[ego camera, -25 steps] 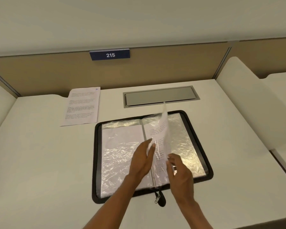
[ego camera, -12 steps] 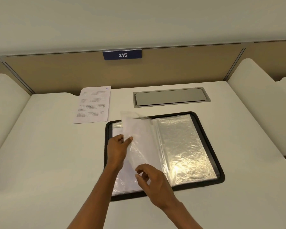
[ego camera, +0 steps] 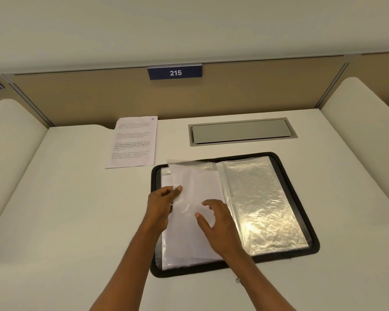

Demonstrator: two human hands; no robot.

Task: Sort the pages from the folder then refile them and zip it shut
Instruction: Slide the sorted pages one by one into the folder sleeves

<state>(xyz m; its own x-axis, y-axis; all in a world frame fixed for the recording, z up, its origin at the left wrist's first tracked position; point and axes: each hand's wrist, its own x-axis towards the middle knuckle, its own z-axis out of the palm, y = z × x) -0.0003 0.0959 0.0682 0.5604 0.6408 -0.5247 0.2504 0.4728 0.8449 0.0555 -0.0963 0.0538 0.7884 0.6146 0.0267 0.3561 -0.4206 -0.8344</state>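
Right grip (ego camera: pixel 218 218) higher on sleeve (ego camera: pixel 197 182); left grip (ego camera: pixel 162 203) pinching.

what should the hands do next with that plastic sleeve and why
Probably slide the sheet out of the sleeve with the right hand: the left hand pinches the sleeve's edge, the right rests on it, and one page already lies out on the desk.

White desk (ego camera: pixel 76 209), tan partition (ego camera: pixel 99 97), blue sign (ego camera: pixel 175 72) reading 215.
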